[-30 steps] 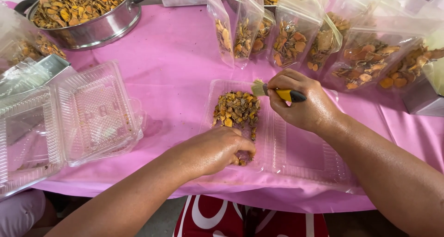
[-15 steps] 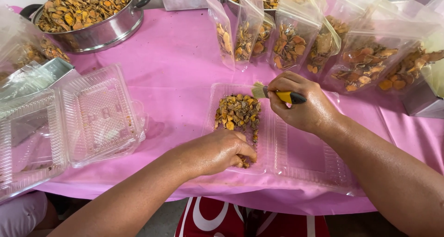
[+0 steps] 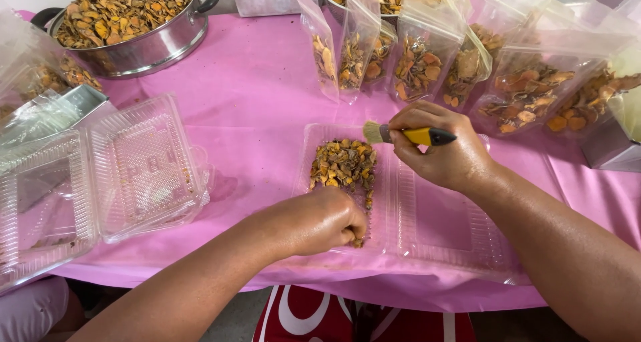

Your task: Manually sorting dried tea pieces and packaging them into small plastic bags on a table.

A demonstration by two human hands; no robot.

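- On pink cloth (image 3: 267, 81), near centre: left hand (image 3: 320, 220), fist closed, steadies open tray (image 3: 427, 228) of dried slices (image 3: 344, 163).
- Right hand (image 3: 444, 151) pinches brush (image 3: 407, 135), now slightly lower, bristles at the heap's far edge.

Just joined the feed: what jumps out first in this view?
The bright pink tablecloth fills the frame. At its middle, the right hand holds a small yellow-handled brush over a heap of dried orange slices in an open clear clamshell box, while the left hand rests at the box's near edge. A steel pot piled with slices stands far left, and filled clear bags line the far side.
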